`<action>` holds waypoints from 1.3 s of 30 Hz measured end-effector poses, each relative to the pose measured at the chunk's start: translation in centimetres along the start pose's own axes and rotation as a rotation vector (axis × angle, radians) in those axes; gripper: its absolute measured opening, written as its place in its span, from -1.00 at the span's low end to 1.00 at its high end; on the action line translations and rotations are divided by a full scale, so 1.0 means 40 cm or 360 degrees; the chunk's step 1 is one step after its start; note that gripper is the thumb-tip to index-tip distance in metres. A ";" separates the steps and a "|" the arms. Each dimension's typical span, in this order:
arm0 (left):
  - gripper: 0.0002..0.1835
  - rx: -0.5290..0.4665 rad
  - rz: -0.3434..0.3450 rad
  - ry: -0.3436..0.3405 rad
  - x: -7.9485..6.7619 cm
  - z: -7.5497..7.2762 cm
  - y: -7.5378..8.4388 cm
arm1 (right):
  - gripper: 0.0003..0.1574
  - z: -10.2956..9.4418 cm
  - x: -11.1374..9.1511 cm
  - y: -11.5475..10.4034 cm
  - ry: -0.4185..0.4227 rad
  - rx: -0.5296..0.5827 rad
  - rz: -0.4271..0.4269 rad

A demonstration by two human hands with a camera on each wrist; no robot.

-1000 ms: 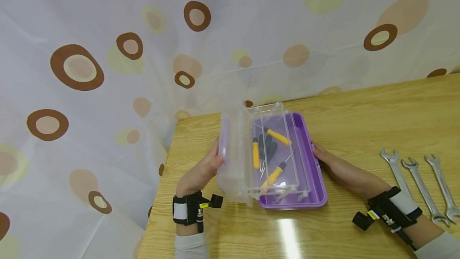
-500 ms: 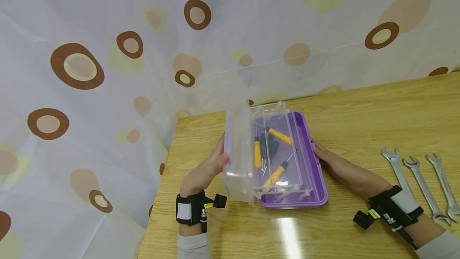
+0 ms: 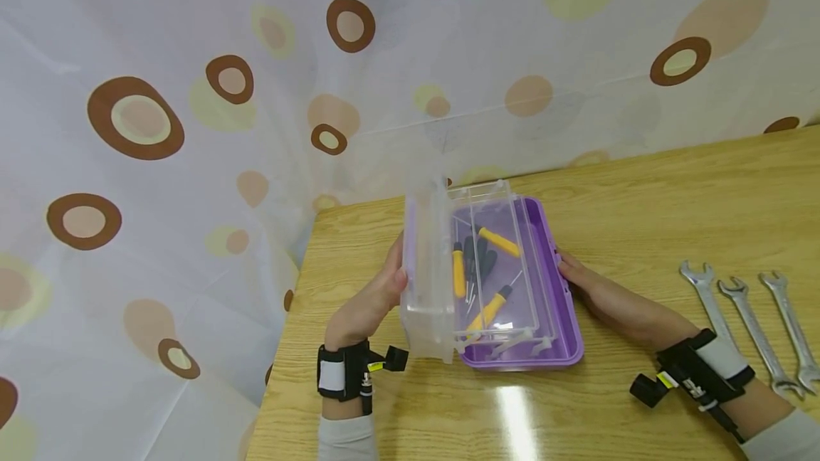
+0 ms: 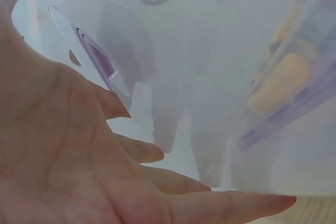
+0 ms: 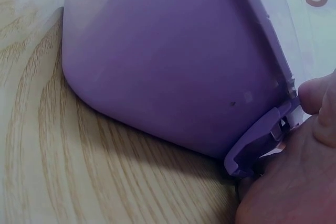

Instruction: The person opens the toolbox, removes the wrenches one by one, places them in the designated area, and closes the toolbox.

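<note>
A purple toolbox (image 3: 566, 333) rests on the table with its clear lid (image 3: 428, 283) raised on the left and a clear tray (image 3: 534, 290) spread over the inside. Under the tray lie yellow-handled screwdrivers (image 3: 459, 272) and dark-handled ones (image 3: 487, 262). My left hand (image 3: 371, 297) presses the lid's outer face; in the left wrist view its fingers (image 4: 226, 205) stretch fairly straight along the lid. On the opposite side my right hand (image 3: 615, 304) holds the box wall, thumb at the rim and fingers by the purple latch (image 5: 257, 140); part of those fingers is hidden.
Three open-ended wrenches (image 3: 756, 326) lie side by side on the wooden table (image 3: 640, 212), right of the toolbox and partly beyond the right forearm. A patterned curtain (image 3: 269, 148) hangs along the table's back and left edges.
My left hand and the lid have shifted slightly right, the lid tipping a little further over the box. The right hand and the wrenches have stayed in place.
</note>
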State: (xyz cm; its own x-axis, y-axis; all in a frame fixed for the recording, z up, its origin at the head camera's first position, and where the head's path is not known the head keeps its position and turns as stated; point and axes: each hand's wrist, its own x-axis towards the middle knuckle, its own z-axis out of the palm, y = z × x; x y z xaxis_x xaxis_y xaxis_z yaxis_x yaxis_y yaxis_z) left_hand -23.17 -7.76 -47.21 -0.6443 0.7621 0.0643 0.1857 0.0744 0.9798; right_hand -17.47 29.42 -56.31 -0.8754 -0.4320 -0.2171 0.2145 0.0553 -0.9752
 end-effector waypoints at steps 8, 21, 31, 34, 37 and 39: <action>0.13 0.0099 -0.0172 0.0104 0.004 0.007 0.010 | -0.10 0.000 0.000 -0.002 0.0004 0.0020 0.0001; -0.36 0.0175 -0.0437 0.0263 0.016 0.022 0.001 | -0.06 0.003 -0.004 -0.006 0.0007 -0.0007 0.0052; -0.28 0.0149 -0.0396 0.0279 0.023 0.025 -0.007 | -0.07 0.002 -0.002 -0.002 0.0000 -0.0023 0.0030; -0.25 0.0147 -0.0396 0.0303 0.024 0.027 -0.006 | -0.07 0.002 -0.003 -0.002 -0.0006 -0.0022 0.0030; -0.24 0.0137 -0.0386 0.0313 0.025 0.027 -0.007 | -0.07 0.002 -0.003 -0.003 -0.0005 -0.0021 0.0033; -0.24 0.0134 -0.0382 0.0312 0.026 0.026 -0.008 | -0.07 0.001 -0.003 -0.004 -0.0001 -0.0022 0.0035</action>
State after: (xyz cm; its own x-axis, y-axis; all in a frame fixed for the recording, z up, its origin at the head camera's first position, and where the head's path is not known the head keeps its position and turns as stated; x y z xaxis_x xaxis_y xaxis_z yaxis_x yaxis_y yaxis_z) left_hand -23.15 -6.33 -47.65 -0.8063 0.5785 -0.1234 0.0667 0.2963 0.9528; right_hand -17.39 29.41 -56.14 -0.8703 -0.4308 -0.2386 0.2278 0.0774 -0.9706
